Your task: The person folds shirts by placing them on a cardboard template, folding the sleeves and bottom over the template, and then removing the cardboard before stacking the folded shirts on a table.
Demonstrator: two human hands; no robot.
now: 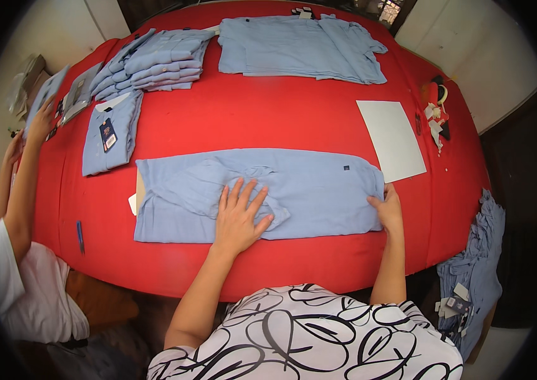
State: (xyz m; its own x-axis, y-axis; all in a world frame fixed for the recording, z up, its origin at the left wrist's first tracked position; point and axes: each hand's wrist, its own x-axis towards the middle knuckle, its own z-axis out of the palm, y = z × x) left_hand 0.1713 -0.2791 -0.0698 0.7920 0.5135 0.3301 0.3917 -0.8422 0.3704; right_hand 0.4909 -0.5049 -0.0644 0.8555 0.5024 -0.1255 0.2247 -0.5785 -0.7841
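Observation:
A light blue shirt (319,183) lies folded into a long strip across the near middle of the table. My left hand (238,218) rests flat on its left half, fingers spread over a bunched, wrinkled layer. At the strip's right end my right hand (387,208) grips the shirt's edge, with the thumb on top and the other fingers partly hidden. A small dark patch (346,168) shows on the cloth near that end. Pale card (140,187) peeks out from under the left end.
Folded blue shirts are stacked (164,60) at the back left, with a tagged folded shirt (110,136) nearer. Flat shirts (300,47) lie behind, white paper (392,139) at right. Shirts (471,266) hang off the right edge. A co-worker's hands (40,120) handle cloth at far left.

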